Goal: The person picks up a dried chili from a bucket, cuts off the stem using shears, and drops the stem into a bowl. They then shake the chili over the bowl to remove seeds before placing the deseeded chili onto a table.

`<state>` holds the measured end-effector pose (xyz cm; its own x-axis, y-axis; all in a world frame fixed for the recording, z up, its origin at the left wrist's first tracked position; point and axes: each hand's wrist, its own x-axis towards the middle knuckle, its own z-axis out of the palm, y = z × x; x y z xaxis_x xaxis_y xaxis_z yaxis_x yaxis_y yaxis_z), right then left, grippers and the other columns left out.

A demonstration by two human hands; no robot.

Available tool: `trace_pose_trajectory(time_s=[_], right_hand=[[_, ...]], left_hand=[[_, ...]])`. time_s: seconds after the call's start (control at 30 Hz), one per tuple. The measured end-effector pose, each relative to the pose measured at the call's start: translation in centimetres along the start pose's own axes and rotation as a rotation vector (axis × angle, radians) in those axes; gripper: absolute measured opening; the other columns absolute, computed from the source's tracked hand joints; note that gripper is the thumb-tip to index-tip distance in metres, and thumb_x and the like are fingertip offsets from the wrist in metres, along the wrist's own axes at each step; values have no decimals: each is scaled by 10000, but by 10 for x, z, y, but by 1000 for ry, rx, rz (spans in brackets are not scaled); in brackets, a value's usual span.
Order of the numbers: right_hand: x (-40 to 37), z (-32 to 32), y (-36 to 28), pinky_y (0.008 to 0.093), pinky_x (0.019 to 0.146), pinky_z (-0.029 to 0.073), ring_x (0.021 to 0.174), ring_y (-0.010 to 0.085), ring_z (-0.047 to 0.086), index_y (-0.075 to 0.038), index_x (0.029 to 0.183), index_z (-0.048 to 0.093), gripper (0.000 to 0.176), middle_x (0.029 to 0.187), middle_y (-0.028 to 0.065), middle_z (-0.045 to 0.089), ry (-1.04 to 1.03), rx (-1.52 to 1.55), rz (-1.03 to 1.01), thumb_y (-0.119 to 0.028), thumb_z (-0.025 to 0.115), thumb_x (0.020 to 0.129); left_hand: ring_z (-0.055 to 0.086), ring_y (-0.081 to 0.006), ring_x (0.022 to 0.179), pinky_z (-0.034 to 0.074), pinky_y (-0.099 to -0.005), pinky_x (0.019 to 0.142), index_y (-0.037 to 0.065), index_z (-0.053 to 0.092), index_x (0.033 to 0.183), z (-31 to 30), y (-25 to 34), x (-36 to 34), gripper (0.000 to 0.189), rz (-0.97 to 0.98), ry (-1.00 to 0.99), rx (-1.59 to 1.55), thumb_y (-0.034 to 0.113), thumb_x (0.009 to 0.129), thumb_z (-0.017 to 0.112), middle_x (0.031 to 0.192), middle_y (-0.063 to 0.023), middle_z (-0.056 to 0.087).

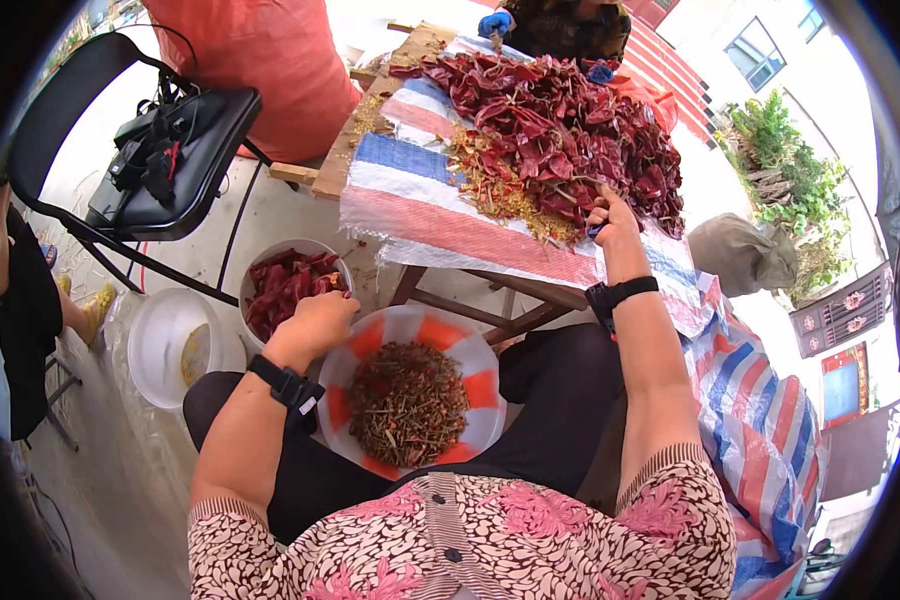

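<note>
My left hand [322, 324] is closed at the right rim of a white bucket [342, 262] that holds dark red dried peppers [285, 285]; what its fingers hold is too small to make out. On the table, my right hand [613, 217] is closed at the front edge of a large heap of dried red peppers [560, 120]. Something small and blue shows at its fingers. A red-and-white basin [485, 395] sits between my legs, with stems and pepper scraps [408, 405] in it. Yellow seeds [515, 200] lie along the heap's near edge.
Striped cloth [420, 205] covers the wooden table [335, 165]. Across it is another person [570, 30] with a blue glove. A black chair [205, 160], a large red sack [260, 80] and a white tub [160, 345] are at left. A grey sack [735, 255] stands right.
</note>
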<state>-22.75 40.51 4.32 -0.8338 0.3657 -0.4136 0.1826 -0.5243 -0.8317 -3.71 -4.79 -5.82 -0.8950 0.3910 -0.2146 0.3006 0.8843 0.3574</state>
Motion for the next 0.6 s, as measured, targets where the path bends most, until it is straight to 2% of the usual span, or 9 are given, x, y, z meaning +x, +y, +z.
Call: trace_pose_trajectory(time_s=[0.13,0.23,0.37,0.4,0.53,0.6], right_hand=[[-1,4,-11,231,370,256,396,60,301,-131,839,588,142,632,-34,486,-177,88,79,-243,629,916],[-14,17,-17,227,374,262,403,61,310,-126,879,596,134,646,-27,504,-107,-5,-13,-250,637,912],[-60,38,-14,236,389,318,450,63,390,-104,962,616,140,720,-14,570,-179,-86,-590,-230,646,909],[-73,42,-17,239,394,340,461,64,413,-92,979,622,149,723,-14,575,-203,-204,-766,-231,623,926],[-119,56,-23,227,390,318,452,57,398,-34,1014,615,216,668,-17,534,-140,-463,-1207,-239,577,955],[-139,55,-22,231,399,315,452,57,392,-32,1033,613,211,751,-1,564,-246,-318,-1043,-225,569,959]], left_hand=[[612,-360,948,506,-449,803,101,620,1129,-5,7,1,342,19,-21,19,185,798,609,1003,-178,624],[613,-359,947,507,-448,796,90,624,1107,-7,9,0,321,49,-9,2,186,801,606,1007,-182,627],[615,-357,948,508,-449,793,75,632,1083,-8,11,3,303,62,19,17,179,800,608,1003,-181,637],[616,-357,948,507,-451,793,69,632,1077,-8,11,6,298,61,29,12,174,799,607,1000,-179,641],[622,-358,935,507,-446,793,48,633,1074,-12,18,6,296,99,117,-49,151,797,606,984,-175,655],[634,-349,899,510,-426,774,36,641,1053,-14,22,7,274,151,190,-180,152,807,600,949,-179,664]])
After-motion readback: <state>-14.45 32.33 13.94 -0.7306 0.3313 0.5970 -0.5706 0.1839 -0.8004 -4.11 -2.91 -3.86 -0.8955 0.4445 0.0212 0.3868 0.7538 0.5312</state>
